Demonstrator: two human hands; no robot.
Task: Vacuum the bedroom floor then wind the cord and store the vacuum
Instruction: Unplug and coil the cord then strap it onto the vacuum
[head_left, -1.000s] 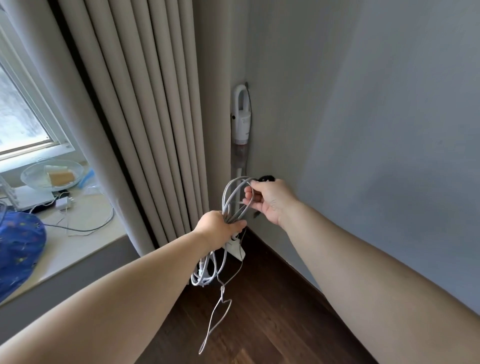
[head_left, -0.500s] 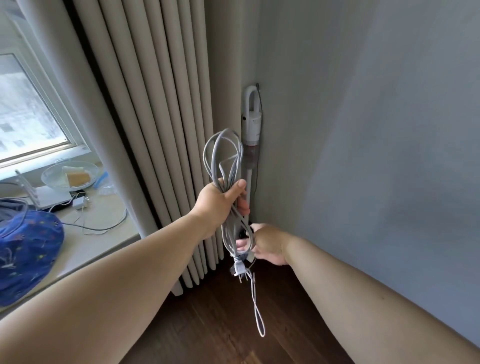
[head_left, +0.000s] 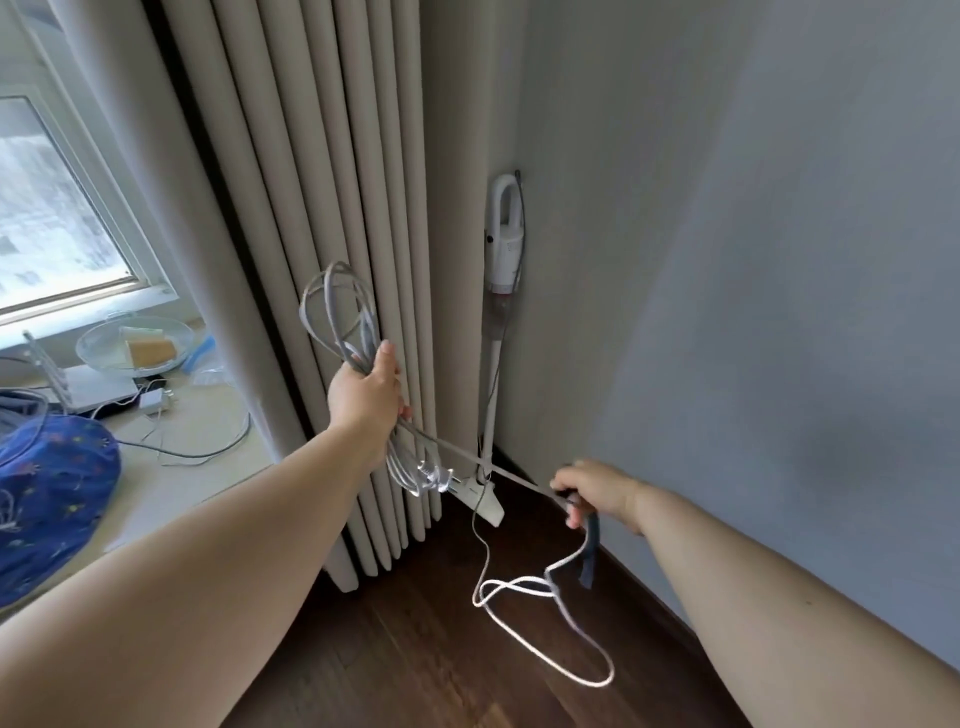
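1. The left hand at nine o'clock grips the coiled cord, keeping the loops gathered.
2. The right hand at four o'clock pinches the loose end, pulling it taut for another wrap.
3. The vacuum at twelve o'clock stands stored against the wall.

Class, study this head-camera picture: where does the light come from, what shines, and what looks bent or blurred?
Head view: daylight enters by the window; the slack cord glints on the dark floor; the wide lens bows the curtain; the right hand is slightly smeared.
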